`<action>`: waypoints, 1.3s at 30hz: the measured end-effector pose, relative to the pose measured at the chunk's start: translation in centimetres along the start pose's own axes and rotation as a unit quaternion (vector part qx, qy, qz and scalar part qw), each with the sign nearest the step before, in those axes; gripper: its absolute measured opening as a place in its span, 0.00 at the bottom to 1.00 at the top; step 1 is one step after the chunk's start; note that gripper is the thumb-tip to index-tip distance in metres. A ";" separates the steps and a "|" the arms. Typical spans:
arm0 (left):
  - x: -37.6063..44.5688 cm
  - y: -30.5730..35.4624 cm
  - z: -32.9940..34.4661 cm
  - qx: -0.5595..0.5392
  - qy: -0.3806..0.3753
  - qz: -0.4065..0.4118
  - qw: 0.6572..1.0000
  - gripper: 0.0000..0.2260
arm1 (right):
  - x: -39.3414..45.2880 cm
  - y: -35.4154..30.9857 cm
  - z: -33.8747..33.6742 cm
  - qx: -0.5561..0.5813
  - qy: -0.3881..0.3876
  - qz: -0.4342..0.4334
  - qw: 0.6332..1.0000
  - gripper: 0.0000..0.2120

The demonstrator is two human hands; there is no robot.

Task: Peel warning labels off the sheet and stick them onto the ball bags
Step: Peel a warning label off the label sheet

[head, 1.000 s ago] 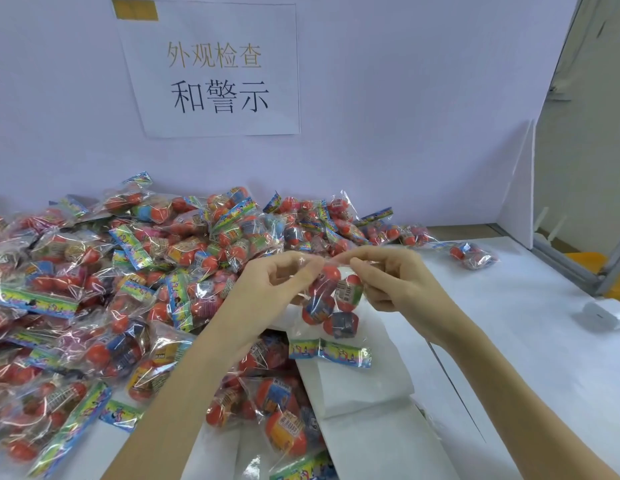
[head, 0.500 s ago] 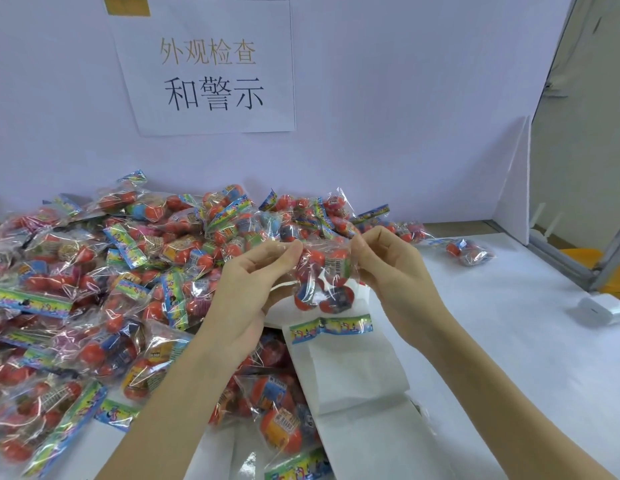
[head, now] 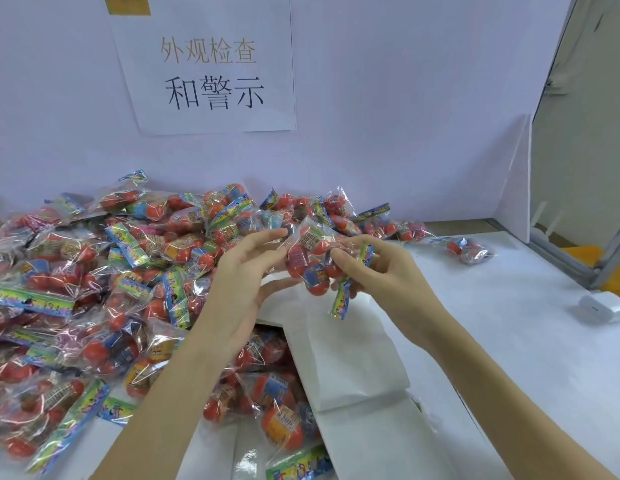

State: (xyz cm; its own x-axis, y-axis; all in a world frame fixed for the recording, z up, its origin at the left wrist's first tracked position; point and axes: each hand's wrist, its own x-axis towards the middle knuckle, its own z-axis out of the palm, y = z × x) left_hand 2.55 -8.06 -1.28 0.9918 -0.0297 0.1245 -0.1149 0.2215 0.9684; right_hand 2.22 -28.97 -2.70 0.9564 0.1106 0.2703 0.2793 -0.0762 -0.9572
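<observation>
Head view looks down on a white desk [head: 530,341], where white paper sheets [head: 353,358] lie nearest, in front of the person. Above them both hands hold one clear ball bag [head: 310,261] off the surface: the left hand [head: 246,282] has its fingertips on the bag's left edge with fingers nearly straight, and the right hand [head: 381,271] curls its fingers round the bag's right side, by the coloured header strip. Left of the hands a pile of ball bags [head: 94,289] covers the desk. A lone bag [head: 469,249] lies far right, and a small white device [head: 603,308] sits near the edge. Behind, a sign [head: 211,67] with printed characters hangs on the pale wall [head: 405,116].
</observation>
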 end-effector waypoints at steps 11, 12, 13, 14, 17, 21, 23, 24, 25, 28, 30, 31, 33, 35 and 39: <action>-0.2 -0.8 0.4 0.083 0.060 0.056 0.993 0.10 | 0.0 -0.5 0.1 0.048 0.016 0.038 0.998 0.22; -0.2 -1.0 0.5 0.087 0.071 0.063 0.992 0.10 | -0.1 -0.6 0.2 0.047 0.016 0.028 0.998 0.20; -0.2 -1.1 0.6 0.090 0.080 0.069 0.990 0.10 | -0.2 -0.8 0.3 0.049 0.011 0.021 0.999 0.20; -0.3 -1.2 0.8 0.093 0.088 0.077 0.989 0.11 | -0.2 -0.9 0.4 0.048 0.006 0.019 0.999 0.21; -0.4 -1.3 0.8 0.114 0.108 0.111 0.981 0.11 | -0.3 -0.9 0.2 0.035 0.007 0.020 0.999 0.18; -0.3 -1.3 0.4 0.091 0.158 0.134 0.974 0.08 | -0.3 -0.6 0.4 -0.026 0.104 -0.034 0.994 0.07; -0.3 -1.3 0.4 0.097 0.178 0.148 0.968 0.06 | -0.3 -0.3 0.4 -0.085 0.153 -0.086 0.981 0.07; -0.3 -1.3 0.5 0.105 0.176 0.157 0.966 0.06 | -0.4 0.0 0.4 -0.114 0.145 -0.108 0.977 0.11; -0.4 -1.3 0.7 0.105 0.168 0.161 0.967 0.06 | -0.4 0.2 0.5 -0.137 0.124 -0.122 0.975 0.15; -0.8 -1.3 1.5 0.093 0.119 0.160 0.975 0.06 | -0.7 0.4 1.2 -0.181 0.057 -0.115 0.975 0.22; -1.1 -1.0 1.8 0.106 0.053 0.181 0.976 0.06 | -0.8 0.2 1.6 -0.107 0.025 -0.060 0.992 0.23; -1.2 -0.9 1.8 0.115 0.003 0.195 0.974 0.06 | -0.7 0.0 1.7 -0.038 0.002 -0.025 0.999 0.26; -1.4 -0.6 1.7 0.196 -0.085 0.257 0.942 0.08 | -0.6 -0.5 1.5 0.086 -0.046 0.017 0.995 0.29; -1.4 -0.7 1.4 0.280 -0.135 0.301 0.901 0.07 | -0.7 -0.6 1.2 0.175 -0.078 0.025 0.981 0.25; -1.8 -0.7 1.6 0.163 -0.107 0.258 0.946 0.05 | -0.4 -0.8 0.9 0.258 -0.061 0.057 0.962 0.15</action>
State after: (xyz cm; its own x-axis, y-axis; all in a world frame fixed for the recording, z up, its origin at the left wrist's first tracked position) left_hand 0.77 -9.68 -1.83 0.7684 -0.2034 0.6068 -0.6274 -0.0517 0.7770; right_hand 1.52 -28.03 -2.20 0.9524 0.2492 0.1757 0.0626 0.4043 -0.9125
